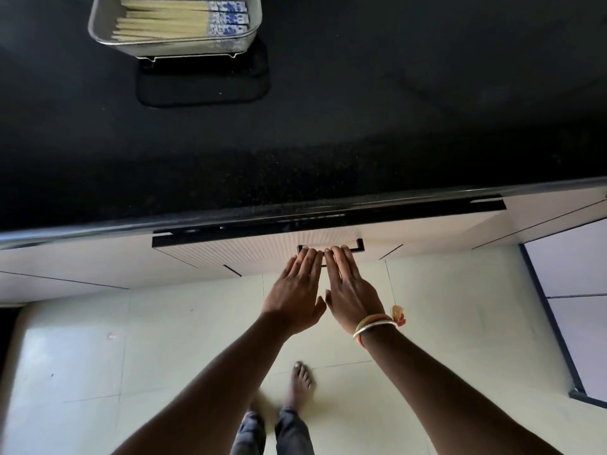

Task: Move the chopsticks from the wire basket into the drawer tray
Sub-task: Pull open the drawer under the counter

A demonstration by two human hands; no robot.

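Observation:
Several pale chopsticks (170, 23) with blue-and-white patterned ends lie side by side in a wire basket (108, 31) at the far left of the black counter. Below the counter edge is a white ribbed drawer front (249, 249) with a black handle (358, 246), pulled out only a narrow gap. My left hand (295, 290) and my right hand (349, 287) lie flat side by side, fingers straight, fingertips touching the drawer front at the handle. Neither hand holds anything. The drawer tray is hidden inside.
The basket stands on a dark mat (203, 80) on the black counter (361, 126). White cabinet fronts (82, 270) flank the drawer. Pale floor tiles (131, 372) lie below, with my bare feet (302, 382). A dark-framed door panel (574, 307) is at the right.

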